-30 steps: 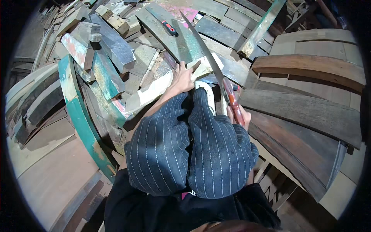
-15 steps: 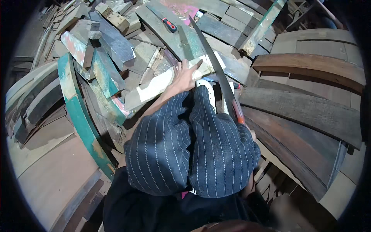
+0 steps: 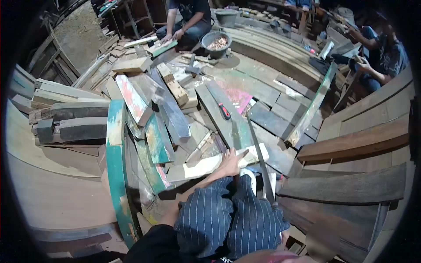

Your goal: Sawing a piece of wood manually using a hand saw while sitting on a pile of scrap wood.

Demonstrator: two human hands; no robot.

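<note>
My left hand (image 3: 229, 163) is closed over a pale, roughly squared wooden beam (image 3: 197, 169), gripping it near its right part. The beam lies slantwise in front of my knees. Across its right end runs the long grey blade of a handsaw (image 3: 260, 162), its narrow tip pointing away from me. The saw's handle and my right hand are hidden behind my right knee; the earlier picture shows that hand at the orange handle. My white shoe (image 3: 248, 179) is just under the beam, beside the blade. Beyond it, a tool with a red and black handle (image 3: 224, 111) rests on a greenish plank (image 3: 215, 103).
A teal-painted post (image 3: 115, 166) curves along my left, by stacked timber (image 3: 74, 118). Boards (image 3: 351, 184) lie on my right. One person (image 3: 188, 19) handles wood at the back near a bucket of chips (image 3: 217, 43); another person (image 3: 377, 57) sits at far right.
My view has tipped up, bringing two people and the bucket in. The saw has drawn back toward me, its orange handle now behind my knee. My left hand stays on the beam.
</note>
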